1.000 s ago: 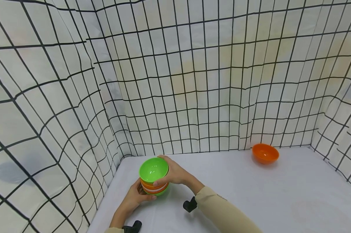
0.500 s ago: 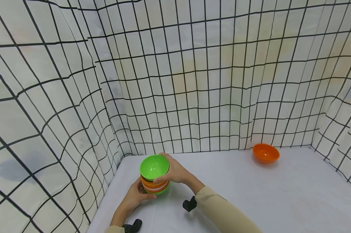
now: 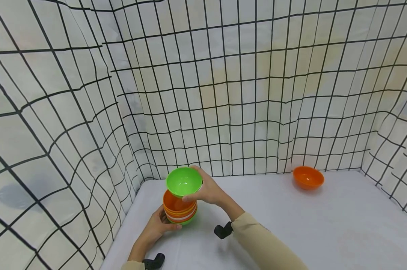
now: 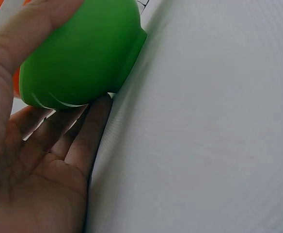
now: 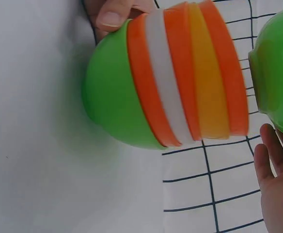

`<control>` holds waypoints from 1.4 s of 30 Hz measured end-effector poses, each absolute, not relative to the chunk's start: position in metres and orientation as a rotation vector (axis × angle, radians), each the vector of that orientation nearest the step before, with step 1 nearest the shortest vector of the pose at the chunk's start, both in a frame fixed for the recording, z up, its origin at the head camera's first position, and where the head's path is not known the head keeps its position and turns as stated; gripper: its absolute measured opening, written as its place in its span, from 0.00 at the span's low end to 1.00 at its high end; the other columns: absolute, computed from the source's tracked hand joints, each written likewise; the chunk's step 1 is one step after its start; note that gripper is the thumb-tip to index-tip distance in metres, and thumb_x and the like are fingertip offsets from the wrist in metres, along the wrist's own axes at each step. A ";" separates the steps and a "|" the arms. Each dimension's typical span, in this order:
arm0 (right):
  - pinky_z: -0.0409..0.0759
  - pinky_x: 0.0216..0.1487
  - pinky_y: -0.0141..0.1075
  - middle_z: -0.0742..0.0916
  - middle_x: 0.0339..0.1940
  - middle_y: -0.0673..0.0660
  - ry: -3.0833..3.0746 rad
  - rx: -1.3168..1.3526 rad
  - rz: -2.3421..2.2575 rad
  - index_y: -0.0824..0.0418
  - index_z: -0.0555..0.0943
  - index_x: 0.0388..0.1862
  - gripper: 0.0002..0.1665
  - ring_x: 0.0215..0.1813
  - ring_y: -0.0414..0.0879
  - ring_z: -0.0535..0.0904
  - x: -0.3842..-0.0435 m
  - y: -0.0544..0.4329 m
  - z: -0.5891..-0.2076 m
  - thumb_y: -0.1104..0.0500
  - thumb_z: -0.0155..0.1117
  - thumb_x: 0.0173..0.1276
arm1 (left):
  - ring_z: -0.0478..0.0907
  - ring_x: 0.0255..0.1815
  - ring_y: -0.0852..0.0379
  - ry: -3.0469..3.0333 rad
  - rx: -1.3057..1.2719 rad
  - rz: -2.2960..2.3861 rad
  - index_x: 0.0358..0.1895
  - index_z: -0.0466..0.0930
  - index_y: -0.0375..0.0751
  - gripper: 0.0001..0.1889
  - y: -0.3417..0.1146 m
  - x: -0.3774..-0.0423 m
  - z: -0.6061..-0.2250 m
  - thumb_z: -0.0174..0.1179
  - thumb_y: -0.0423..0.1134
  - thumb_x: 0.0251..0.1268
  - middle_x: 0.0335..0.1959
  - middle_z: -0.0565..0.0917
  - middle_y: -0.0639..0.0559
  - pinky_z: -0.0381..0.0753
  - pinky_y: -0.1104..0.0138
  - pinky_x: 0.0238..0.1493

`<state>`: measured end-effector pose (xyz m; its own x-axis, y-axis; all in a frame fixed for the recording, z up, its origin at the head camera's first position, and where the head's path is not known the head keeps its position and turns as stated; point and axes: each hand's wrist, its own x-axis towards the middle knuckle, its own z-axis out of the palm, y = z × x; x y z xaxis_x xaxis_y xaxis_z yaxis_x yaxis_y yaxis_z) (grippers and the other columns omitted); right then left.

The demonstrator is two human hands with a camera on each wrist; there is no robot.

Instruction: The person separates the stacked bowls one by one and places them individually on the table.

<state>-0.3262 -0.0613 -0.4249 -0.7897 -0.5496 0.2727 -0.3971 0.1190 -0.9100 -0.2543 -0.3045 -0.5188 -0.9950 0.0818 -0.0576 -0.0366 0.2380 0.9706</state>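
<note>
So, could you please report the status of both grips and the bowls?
Left grip holds bowl stack. Right grip holds single green bowl above it, not touching. No obstruction visible between; orange bowl sits off to the right.

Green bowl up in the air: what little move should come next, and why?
Probably ease the green bowl sideways, away from the stack: the right hand holds it above, with a gap between, and the left hand grips the stack.

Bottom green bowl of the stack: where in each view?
Head: bottom green bowl low, left of centre, mostly hidden under the stack.
Left wrist: bottom green bowl upper left.
Right wrist: bottom green bowl left of centre, at stack's left end.
Shared landmark: left hand gripping the stack.
</note>
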 end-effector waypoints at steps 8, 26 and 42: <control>0.85 0.63 0.46 0.76 0.71 0.49 2.255 -0.894 -1.877 0.42 0.60 0.79 0.63 0.66 0.52 0.76 -0.325 -0.041 -0.419 0.52 0.87 0.48 | 0.73 0.73 0.46 2.395 0.048 1.902 0.73 0.66 0.48 0.48 -0.305 -0.256 -0.520 0.82 0.33 0.46 0.70 0.77 0.48 0.75 0.60 0.75; 0.86 0.62 0.48 0.73 0.73 0.53 2.382 -0.619 -2.023 0.40 0.59 0.79 0.67 0.68 0.57 0.74 -0.314 0.028 -0.440 0.57 0.89 0.43 | 0.71 0.75 0.46 2.402 0.031 1.908 0.74 0.66 0.48 0.49 -0.302 -0.255 -0.517 0.82 0.33 0.45 0.72 0.75 0.48 0.73 0.58 0.77; 0.85 0.63 0.50 0.70 0.75 0.57 2.503 -0.496 -2.011 0.47 0.55 0.81 0.69 0.72 0.61 0.70 -0.321 0.081 -0.453 0.57 0.88 0.46 | 0.72 0.74 0.47 2.384 0.049 1.935 0.73 0.67 0.50 0.49 -0.306 -0.258 -0.523 0.83 0.34 0.43 0.71 0.76 0.50 0.73 0.59 0.77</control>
<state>-0.3214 0.0812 -0.4530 -0.9477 -0.1680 0.2714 -0.3012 0.1894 -0.9345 -0.2575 -0.3057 -0.5235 -0.9970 0.0693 -0.0344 -0.0194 0.2065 0.9783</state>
